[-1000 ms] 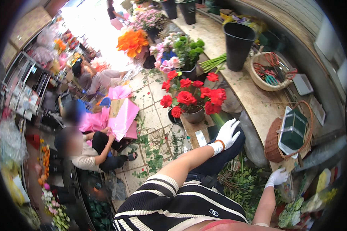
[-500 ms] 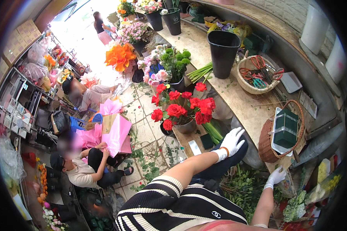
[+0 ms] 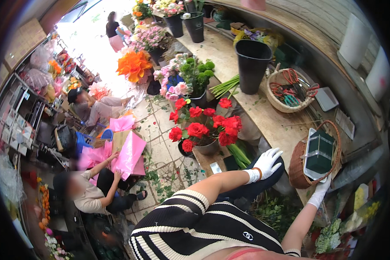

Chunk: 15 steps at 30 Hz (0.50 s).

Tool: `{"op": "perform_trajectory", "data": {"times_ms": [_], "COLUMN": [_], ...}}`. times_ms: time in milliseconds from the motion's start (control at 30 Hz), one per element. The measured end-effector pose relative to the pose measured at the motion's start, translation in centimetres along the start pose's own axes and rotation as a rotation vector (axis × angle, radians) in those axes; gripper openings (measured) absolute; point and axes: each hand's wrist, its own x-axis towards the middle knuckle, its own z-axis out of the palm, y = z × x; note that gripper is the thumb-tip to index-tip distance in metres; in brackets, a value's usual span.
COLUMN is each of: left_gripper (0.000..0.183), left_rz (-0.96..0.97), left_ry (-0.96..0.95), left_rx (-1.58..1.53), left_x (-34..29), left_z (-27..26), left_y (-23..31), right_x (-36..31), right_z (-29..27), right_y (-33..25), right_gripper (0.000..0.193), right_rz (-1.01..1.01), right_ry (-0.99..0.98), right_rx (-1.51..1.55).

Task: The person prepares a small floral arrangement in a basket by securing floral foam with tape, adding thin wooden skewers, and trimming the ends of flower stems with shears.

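Observation:
My left hand [image 3: 268, 165], in a white glove, lies on my raised knee with its fingers stretched out and nothing in them. At the near side of a brown wicker basket [image 3: 300, 167] is my right hand [image 3: 320, 193], gloved in white too. Its fingertips reach the foot of the basket's handle, and the rim hides how they close. Inside the basket sits a dark green block of floral foam [image 3: 320, 151], bound with clear tape in a white tray [image 3: 309, 167]. Red roses [image 3: 199, 129] stand in a dark bucket beyond my left hand.
A wooden bench [image 3: 271, 123] runs along the right, bearing a tall black bucket [image 3: 252, 69] and a woven basket of scissors [image 3: 286, 105]. Cut greenery [image 3: 275, 212] lies below my arms. At left, a seated person handles a pink-wrapped box [image 3: 130, 151]; another person sits behind.
My right hand has moved up from the bench edge to the wicker basket. My left hand stays on the knee. The seated person's hands have shifted on the pink wrapping.

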Motion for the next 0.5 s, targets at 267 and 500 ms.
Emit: {"op": "perform_trajectory", "data": {"times_ms": [267,500], "left_gripper": [0.054,0.054], "left_rz": [0.018,0.005], "left_ry": [-0.01,-0.038], "left_rx": [-0.031,-0.055], "left_x": [1.0,1.0], "left_z": [-0.2,0.0], "left_y": [-0.2,-0.6], "right_x": [5.7,5.6], "right_z": [-9.4,-13.4], "right_y": [2.2,3.3], "right_gripper": [0.049,0.059], "right_rz": [0.073,0.089], "right_ry": [-0.025,0.089], "right_rx": [-0.205,-0.205]}}
